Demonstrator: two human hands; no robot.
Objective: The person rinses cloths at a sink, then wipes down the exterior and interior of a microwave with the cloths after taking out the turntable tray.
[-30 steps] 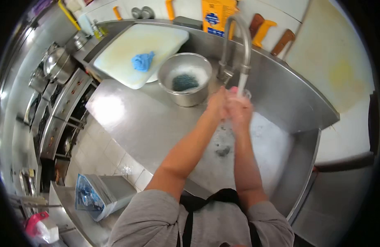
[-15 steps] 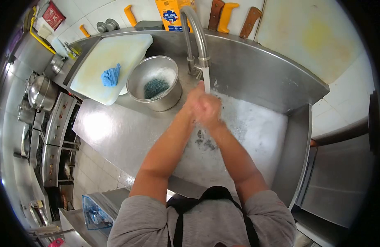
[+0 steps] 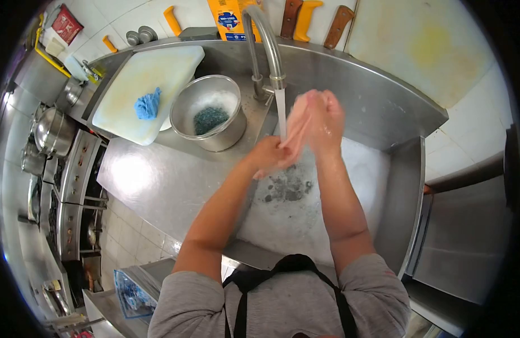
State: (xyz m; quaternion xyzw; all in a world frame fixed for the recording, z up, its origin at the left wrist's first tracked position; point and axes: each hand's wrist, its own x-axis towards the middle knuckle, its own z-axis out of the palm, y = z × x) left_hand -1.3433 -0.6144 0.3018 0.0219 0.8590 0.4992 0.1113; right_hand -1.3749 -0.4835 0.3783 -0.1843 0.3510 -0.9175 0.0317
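Observation:
A wet pink cloth (image 3: 298, 125) is stretched between my two hands over the sink (image 3: 378, 107). My left hand (image 3: 267, 151) is closed on its lower end, just beside the water stream. Higher and to the right, my right hand (image 3: 329, 125) grips the other end, slightly smeared by motion. Water runs from the curved metal tap (image 3: 271, 48) down past the cloth's left side. White suds (image 3: 367, 169) and dark specks cover the sink floor below.
Left of the tap stands a metal pot (image 3: 229, 135) holding suds and a dark green scouring pad (image 3: 210, 120). A white cutting board (image 3: 122, 84) bears a crumpled blue cloth (image 3: 148, 105). Several knife handles (image 3: 307, 19) stick up behind the sink. A large board (image 3: 423, 56) leans at the right.
My hands were pressed together under the tap, hiding the cloth. They have moved apart, the right one up and rightward, and the pink cloth now shows between them.

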